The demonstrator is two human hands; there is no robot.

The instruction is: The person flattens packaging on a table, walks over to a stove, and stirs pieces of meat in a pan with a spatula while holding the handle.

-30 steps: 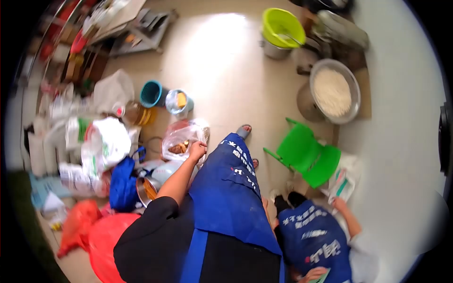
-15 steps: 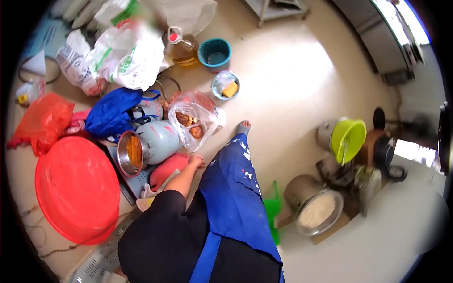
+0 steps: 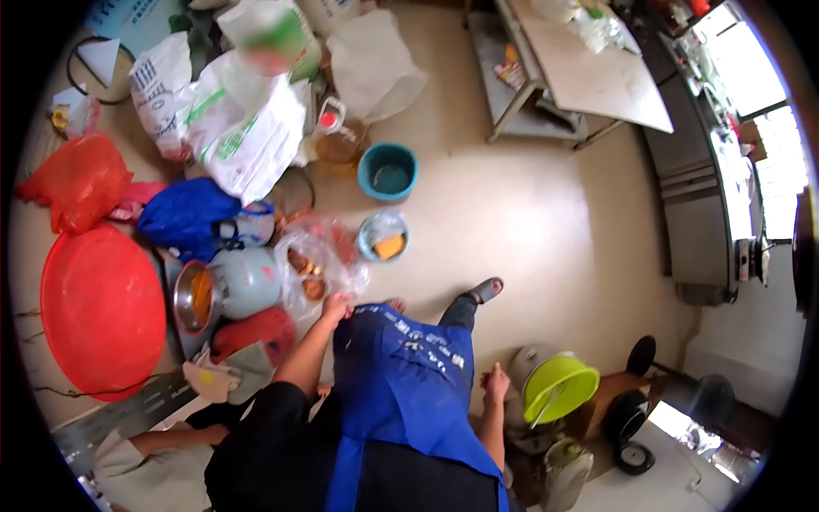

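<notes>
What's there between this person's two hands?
In the head view, mostly the blue apron lies between the left hand and right hand, plus a sliver of floor.

You can read no word for certain. Your blue apron (image 3: 405, 384) bears rows of white characters, too blurred to make out. At far left, a white bag (image 3: 247, 128) shows green print, the sack (image 3: 162, 94) beside it dark letters; nearer, the gas cylinder (image 3: 243, 283) has faint red marks.

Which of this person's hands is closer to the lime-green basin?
The right. The right hand is just beside the lime-green basin; the left hand is farther off, across the blue apron, near the clear plastic bag.
</notes>
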